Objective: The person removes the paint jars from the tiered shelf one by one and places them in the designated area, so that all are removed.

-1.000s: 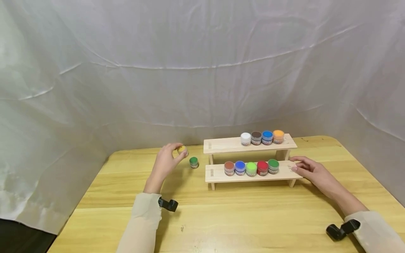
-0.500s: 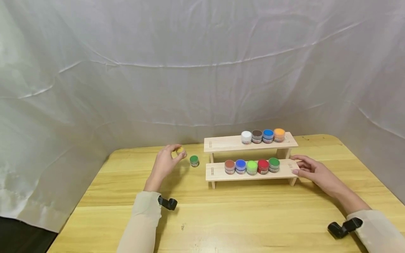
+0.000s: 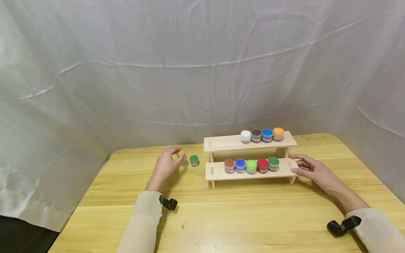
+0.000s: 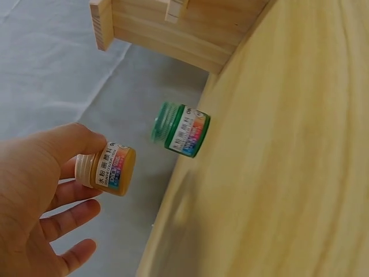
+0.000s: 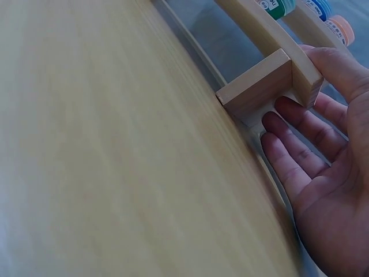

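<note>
My left hand (image 3: 165, 164) pinches a small yellow paint jar (image 4: 115, 169) between thumb and index finger, the other fingers spread loosely in the left wrist view. Just to its right a green-capped paint jar (image 3: 194, 161) stands on the table, left of a two-tier wooden shelf (image 3: 218, 171). At the right end of the lower tier, my right hand (image 3: 316, 173) holds the board, thumb on top and fingers curled beneath it in the right wrist view. Brown-red, blue, light green, red (image 3: 262, 166) and green jars line the lower tier.
On the upper tier (image 3: 221, 142) stand white (image 3: 245, 136), dark brown, blue and orange (image 3: 278, 134) jars, grouped toward the right. A grey cloth (image 3: 177, 88) hangs behind the wooden table (image 3: 237, 218) and along its sides.
My left hand has lowered slightly with the yellow jar, which sits a little closer to the table beside the green jar. The right hand keeps its place on the shelf end.
</note>
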The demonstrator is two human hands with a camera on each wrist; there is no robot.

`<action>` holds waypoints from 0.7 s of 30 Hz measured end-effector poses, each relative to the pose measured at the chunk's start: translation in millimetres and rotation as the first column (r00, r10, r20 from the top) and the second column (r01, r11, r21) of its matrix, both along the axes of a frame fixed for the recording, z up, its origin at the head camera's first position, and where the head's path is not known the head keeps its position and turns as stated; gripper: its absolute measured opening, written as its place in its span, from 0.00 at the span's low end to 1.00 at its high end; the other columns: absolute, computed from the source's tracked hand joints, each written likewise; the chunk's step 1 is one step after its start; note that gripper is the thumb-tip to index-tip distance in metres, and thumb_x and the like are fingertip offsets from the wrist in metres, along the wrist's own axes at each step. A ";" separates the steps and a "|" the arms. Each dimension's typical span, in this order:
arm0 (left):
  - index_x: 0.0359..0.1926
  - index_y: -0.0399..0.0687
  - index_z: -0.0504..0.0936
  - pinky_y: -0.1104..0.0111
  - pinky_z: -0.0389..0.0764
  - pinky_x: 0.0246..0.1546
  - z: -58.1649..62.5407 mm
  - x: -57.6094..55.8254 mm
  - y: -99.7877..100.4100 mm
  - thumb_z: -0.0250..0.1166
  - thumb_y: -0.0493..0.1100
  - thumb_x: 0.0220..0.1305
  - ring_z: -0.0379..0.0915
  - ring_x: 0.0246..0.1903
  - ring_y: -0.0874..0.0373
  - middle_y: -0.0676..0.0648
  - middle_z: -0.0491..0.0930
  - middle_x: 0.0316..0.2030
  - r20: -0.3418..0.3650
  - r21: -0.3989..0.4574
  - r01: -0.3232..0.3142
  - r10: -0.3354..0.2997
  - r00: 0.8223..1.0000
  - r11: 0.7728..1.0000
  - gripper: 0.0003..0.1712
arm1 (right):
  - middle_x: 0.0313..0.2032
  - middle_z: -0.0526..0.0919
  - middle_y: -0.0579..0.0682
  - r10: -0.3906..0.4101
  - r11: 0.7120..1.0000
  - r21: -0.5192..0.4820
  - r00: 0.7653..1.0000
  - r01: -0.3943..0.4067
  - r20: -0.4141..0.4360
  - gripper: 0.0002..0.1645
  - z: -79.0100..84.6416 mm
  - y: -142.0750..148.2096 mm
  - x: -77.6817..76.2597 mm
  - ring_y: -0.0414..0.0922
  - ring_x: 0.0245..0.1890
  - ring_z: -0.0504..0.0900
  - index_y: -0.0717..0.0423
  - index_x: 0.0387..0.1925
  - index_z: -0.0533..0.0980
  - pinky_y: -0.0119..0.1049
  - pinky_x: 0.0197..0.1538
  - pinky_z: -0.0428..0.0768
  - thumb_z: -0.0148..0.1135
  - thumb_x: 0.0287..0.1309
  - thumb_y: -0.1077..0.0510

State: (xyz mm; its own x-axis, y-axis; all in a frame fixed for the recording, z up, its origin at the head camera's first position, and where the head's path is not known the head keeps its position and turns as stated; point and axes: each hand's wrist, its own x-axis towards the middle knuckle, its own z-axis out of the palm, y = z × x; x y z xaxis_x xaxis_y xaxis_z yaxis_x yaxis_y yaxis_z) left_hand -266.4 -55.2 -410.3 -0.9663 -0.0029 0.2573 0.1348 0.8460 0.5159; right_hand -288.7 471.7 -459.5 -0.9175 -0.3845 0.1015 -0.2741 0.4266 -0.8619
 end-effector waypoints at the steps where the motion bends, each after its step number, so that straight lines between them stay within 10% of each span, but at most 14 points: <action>1: 0.60 0.41 0.77 0.49 0.67 0.62 -1.1 -0.2 0.0 0.65 0.52 0.66 0.70 0.58 0.43 0.43 0.79 0.53 0.006 0.000 0.001 -0.001 1.000 1.000 0.27 | 0.49 0.77 0.55 -0.001 1.000 -0.001 1.000 0.001 -0.003 0.32 0.0 0.1 -0.1 0.34 0.44 0.77 0.61 0.67 0.64 0.22 0.44 0.75 0.61 0.67 0.54; 21: 0.59 0.42 0.78 0.51 0.67 0.63 -16.0 -2.5 3.5 0.66 0.49 0.65 0.70 0.59 0.44 0.41 0.78 0.55 0.066 -0.010 0.015 -0.014 0.998 1.000 0.25 | 0.47 0.79 0.56 -0.035 0.998 0.049 0.999 0.035 -0.016 0.29 2.2 0.1 1.5 0.35 0.41 0.78 0.57 0.67 0.65 0.25 0.41 0.75 0.56 0.70 0.51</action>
